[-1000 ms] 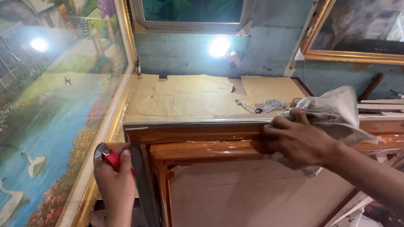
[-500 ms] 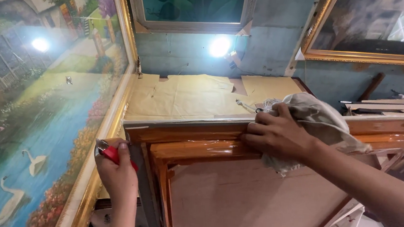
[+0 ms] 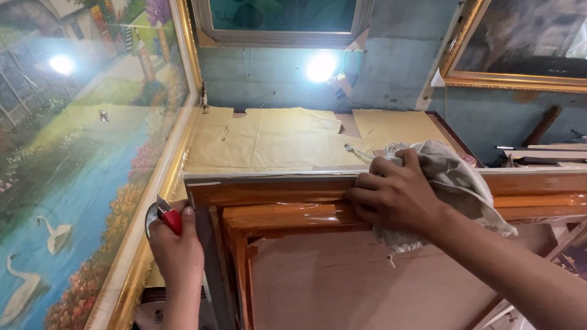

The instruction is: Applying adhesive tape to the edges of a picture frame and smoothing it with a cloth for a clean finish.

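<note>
A glossy brown wooden picture frame [image 3: 281, 214] stands upright in front of me, its brown board back facing me. My right hand [image 3: 394, 196] presses a crumpled grey-white cloth [image 3: 457, 181] onto the frame's top rail, near its middle. My left hand [image 3: 174, 247] grips a small red-handled tool with a metal tip [image 3: 163, 215] at the frame's left side, beside its dark upright edge.
A large gold-framed landscape painting with swans [image 3: 42, 162] leans at the left. Brown paper sheets [image 3: 282, 135] cover the table behind the frame. Two more framed pictures hang on the blue wall, with a bright lamp [image 3: 321, 66] between them. Wooden strips [image 3: 574, 152] lie at the right.
My right hand has slid the cloth leftward along the frame's top rail. My left hand has stayed at the frame's left side with the red tool.
</note>
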